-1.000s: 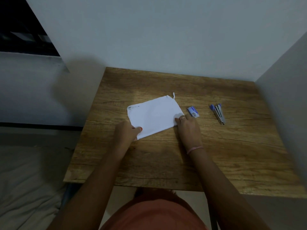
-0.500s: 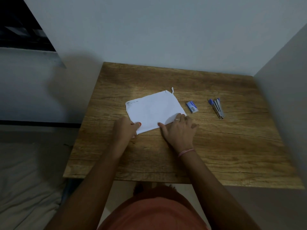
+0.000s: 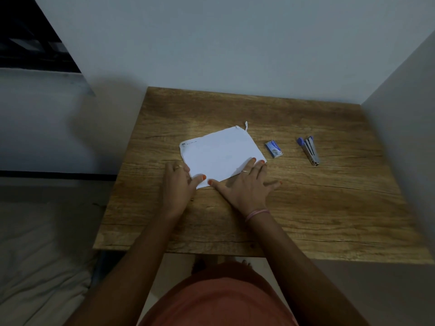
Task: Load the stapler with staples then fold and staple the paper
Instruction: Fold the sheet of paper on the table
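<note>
A folded white paper (image 3: pixel 219 156) lies flat in the middle of the wooden table (image 3: pixel 306 208). My left hand (image 3: pixel 177 184) rests at the paper's near left corner, with the thumb lying on the sheet. My right hand (image 3: pixel 244 184) lies flat with spread fingers over the paper's near right edge, pressing it down. A small blue staple box (image 3: pixel 273 149) sits just right of the paper. Further right lies a blue and silver stapler (image 3: pixel 310 150), untouched by either hand.
Walls close the table at the back and on the right (image 3: pixel 400 137). A bed with light sheets (image 3: pixel 42 255) lies to the left, below the table's edge. My orange clothing (image 3: pixel 219 300) shows at the bottom.
My right hand has slid leftwards along the paper's near edge, away from the staple box, and now lies spread flat. The left hand has stayed at the near left corner.
</note>
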Demonstrator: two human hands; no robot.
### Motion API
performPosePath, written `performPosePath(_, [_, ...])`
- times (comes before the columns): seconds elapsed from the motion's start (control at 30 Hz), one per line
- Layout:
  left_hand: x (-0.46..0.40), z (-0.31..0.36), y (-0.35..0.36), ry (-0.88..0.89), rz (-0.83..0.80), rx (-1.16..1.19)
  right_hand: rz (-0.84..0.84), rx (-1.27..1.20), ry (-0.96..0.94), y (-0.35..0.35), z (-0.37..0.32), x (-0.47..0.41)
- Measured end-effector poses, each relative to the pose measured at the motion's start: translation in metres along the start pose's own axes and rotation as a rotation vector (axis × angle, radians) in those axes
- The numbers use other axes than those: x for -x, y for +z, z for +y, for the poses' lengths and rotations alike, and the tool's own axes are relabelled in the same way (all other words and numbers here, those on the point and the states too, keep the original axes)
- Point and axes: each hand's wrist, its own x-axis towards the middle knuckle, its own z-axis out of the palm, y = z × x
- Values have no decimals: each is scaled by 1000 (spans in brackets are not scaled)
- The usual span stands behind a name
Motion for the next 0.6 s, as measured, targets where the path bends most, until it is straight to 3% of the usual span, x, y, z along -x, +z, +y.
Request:
performPosePath(0.1, [3, -9, 1, 91, -65, -77, 6, -11, 3, 1, -1, 0])
performPosePath(0.37, [-7, -19, -1, 117, -95, -210, 39, -43, 13, 2, 2, 0])
performPosePath(0.6, [-14, -21, 0, 120, -133, -220, 248, -163, 90, -5, 31, -21])
